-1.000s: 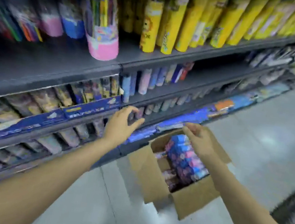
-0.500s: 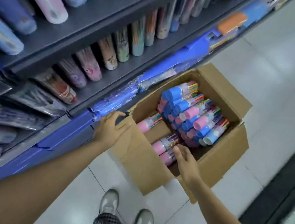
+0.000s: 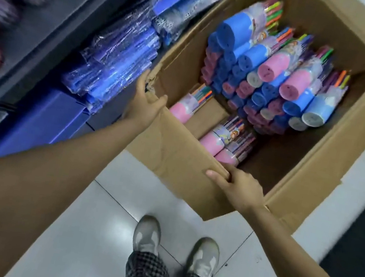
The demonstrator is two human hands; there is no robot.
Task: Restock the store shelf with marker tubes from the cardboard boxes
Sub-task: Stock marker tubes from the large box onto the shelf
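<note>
Nearest, pale glossy floor tiles [image 3: 92, 239] with two grey shoes [image 3: 147, 234] and checked trouser legs. Just beyond, right hand [image 3: 239, 187] clamped on the near flap of the cardboard box [image 3: 322, 161], fingers curled over the edge, thumb on the outside. Further left, left hand [image 3: 144, 105] gripping the torn near-left corner, thumb laid along the top edge. Beyond the fingers, inside the box: three pink-based marker tubes [image 3: 229, 141] lying loose, then a packed stack of blue and pink tubes. Left of the left fingers, blue plastic-wrapped packs [image 3: 114, 64] on the dark store shelf [image 3: 79, 0]. Versus half a second ago: both hands moved onto the box edge, right one out from inside; view much closer.
</note>
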